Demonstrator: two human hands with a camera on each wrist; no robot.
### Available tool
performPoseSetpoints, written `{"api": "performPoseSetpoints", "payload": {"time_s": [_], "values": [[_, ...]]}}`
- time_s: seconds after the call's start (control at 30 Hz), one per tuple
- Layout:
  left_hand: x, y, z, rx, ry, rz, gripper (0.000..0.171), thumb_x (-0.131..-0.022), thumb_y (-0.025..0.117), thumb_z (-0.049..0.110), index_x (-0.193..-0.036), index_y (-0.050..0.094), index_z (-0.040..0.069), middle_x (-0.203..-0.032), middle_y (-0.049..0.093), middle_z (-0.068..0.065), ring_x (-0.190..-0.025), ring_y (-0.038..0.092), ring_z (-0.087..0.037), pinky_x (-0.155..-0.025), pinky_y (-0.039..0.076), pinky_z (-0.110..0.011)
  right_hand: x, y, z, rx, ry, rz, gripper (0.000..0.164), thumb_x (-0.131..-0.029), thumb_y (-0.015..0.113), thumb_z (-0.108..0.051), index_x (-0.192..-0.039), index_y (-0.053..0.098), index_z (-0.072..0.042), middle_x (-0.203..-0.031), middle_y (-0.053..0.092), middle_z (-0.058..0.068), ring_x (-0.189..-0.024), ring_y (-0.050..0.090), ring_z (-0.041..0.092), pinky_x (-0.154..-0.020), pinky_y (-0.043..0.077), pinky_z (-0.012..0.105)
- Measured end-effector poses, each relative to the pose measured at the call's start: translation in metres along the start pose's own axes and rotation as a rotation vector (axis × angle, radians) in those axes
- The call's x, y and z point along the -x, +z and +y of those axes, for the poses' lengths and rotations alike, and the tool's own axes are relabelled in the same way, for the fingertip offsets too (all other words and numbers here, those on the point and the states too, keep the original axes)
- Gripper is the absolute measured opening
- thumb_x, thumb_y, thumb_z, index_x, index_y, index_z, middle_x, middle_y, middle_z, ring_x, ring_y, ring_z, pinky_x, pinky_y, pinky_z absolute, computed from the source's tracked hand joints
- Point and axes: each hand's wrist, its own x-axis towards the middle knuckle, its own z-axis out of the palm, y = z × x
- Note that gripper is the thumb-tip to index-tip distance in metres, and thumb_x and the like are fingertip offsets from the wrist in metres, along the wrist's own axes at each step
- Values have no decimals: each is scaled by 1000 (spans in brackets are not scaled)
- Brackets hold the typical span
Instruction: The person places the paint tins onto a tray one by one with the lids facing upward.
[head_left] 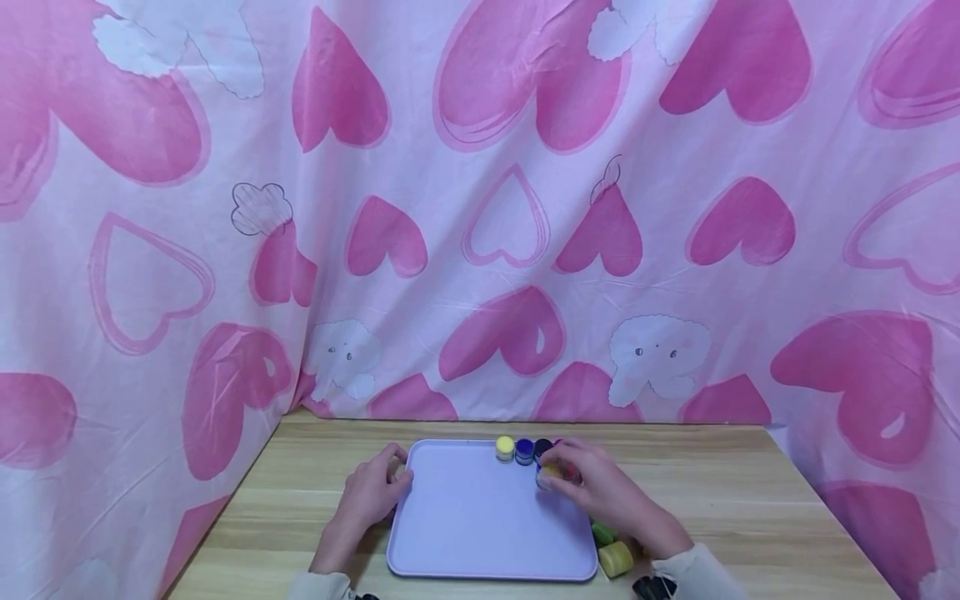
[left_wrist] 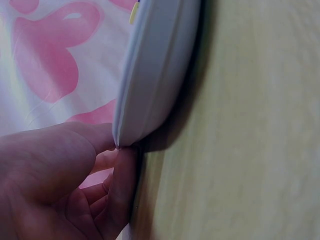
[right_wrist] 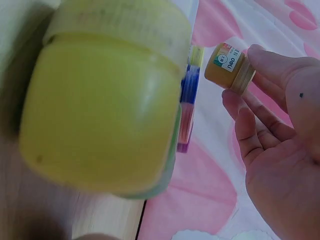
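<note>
A small ochre paint jar [right_wrist: 224,67] with a printed label is pinched between the thumb and fingers of my right hand [head_left: 603,487], above the right part of a pale lilac tray [head_left: 480,517]. At the tray's left edge my left hand [head_left: 372,490] grips the rim; in the left wrist view the thumb is on one side of it and a finger on the other. Along the tray's far side stand a yellow jar [head_left: 505,450], a blue jar [head_left: 524,452] and a dark jar [head_left: 542,448]. My right hand partly hides others beyond them.
On the wooden table [head_left: 705,492], right of the tray, a larger dull-yellow jar [head_left: 616,559] lies near a green one [head_left: 602,533], partly under my right forearm. A pink heart-print curtain [head_left: 480,208] encloses the table at the back and sides.
</note>
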Motion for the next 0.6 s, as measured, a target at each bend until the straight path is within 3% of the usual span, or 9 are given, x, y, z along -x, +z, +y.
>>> {"api": "performPoseSetpoints", "payload": {"time_s": [0.2,0.4,0.6], "values": [[0,1,0,1,-4,0,23,-101,74,25,-122,67,19,-70,58,-1,-55,54,-17,-53,42,-32,-5,5,0,5,-3,-18,21,-99,81,-30,-120,77,-31,-112,66,-14,-97,61,10,-82,58,22],[0,0,1,-3,-5,-2,22,-101,74,25,-121,67,19,-69,58,-1,-55,54,-17,-54,42,-32,-11,10,0,-24,17,-37,21,-99,81,-31,-119,78,-24,-107,65,-11,-94,62,17,-76,56,23],[0,0,1,9,-19,-13,23,-102,74,25,-123,67,18,-70,58,-1,-55,55,-18,-53,43,-32,-18,13,-1,-8,20,-38,20,-100,80,-29,-120,78,-23,-101,62,-11,-88,60,13,-71,54,23]]}}
